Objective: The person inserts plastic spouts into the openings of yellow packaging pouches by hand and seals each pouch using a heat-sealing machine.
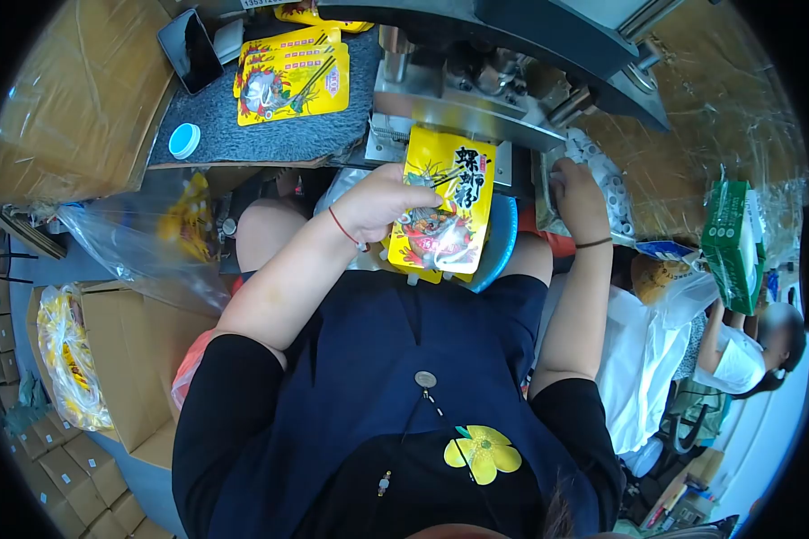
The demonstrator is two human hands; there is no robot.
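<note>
My left hand grips a yellow printed food pouch by its left side, thumb on the front. The pouch's top edge lies just below the metal block of a bench press machine; whether it reaches under the block I cannot tell. More yellow shows behind its lower edge. To the right of the machine, my right hand has its fingers curled beside a container filled with small white round pieces. What those fingers hold, if anything, is hidden.
A stack of yellow pouches, a phone and a white-and-blue round lid lie on the dark mat. Cardboard boxes flank the bench. A blue basin rim shows below the pouch. Another person sits at far right.
</note>
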